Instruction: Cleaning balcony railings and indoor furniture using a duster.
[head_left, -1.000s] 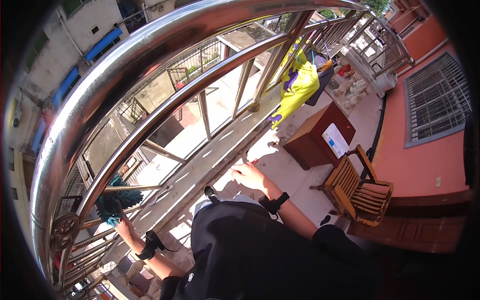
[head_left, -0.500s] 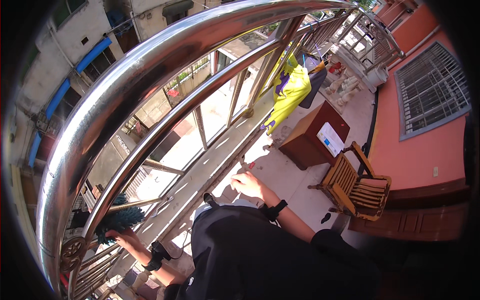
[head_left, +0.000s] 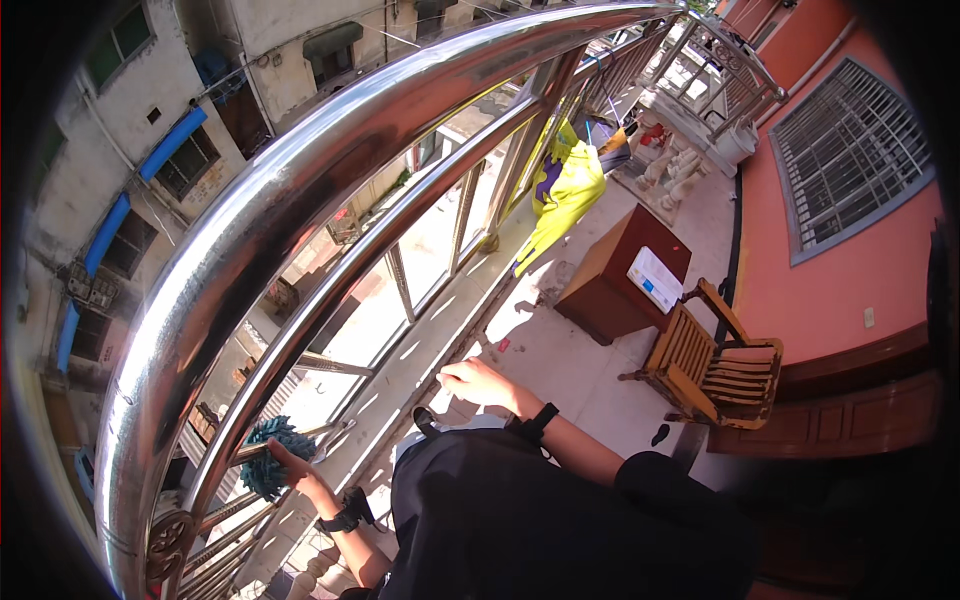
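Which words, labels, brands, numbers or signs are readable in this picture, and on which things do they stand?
No text is readable.
White sheet with blue patch, on the brown cabinet: any print is too small.
Shaggy teal bundle in the left hand: no lettering visible.

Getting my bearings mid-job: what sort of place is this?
Probably a home's upstairs balcony or terrace: a polished metal railing looks down on ground below, a yellow-and-purple garment hangs beside it, and a slatted wooden armchair stands on the floor.
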